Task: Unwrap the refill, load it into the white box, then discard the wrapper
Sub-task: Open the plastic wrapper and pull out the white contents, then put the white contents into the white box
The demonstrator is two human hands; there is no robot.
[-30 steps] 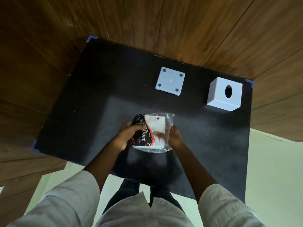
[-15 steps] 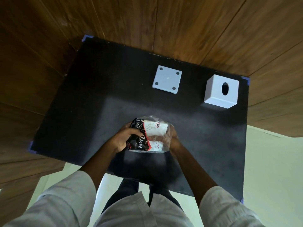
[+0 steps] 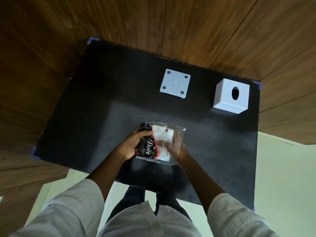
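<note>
The refill pack (image 3: pixel 158 142) is a clear plastic wrapper with a black, red and white printed label, held just above the near middle of the black mat (image 3: pixel 85 108). My left hand (image 3: pixel 131 144) grips its dark left end. My right hand (image 3: pixel 177 147) holds its clear right end, with the fingers partly seen through the plastic. The white box (image 3: pixel 230 96), with an oval hole in its top, stands at the far right of the mat. Its flat white base plate (image 3: pixel 175 83) lies apart from it, to its left, with round pads at its corners.
The mat covers a table set against dark wooden panelling. Blue tape marks the mat's corners (image 3: pixel 90 41). Pale floor (image 3: pixel 282 168) shows beyond the table's right and near edges. My legs stand at the near edge.
The pack has been squeezed and turned a little between both hands, and its clear right end has crumpled under my right hand. The box and base plate have not moved.
</note>
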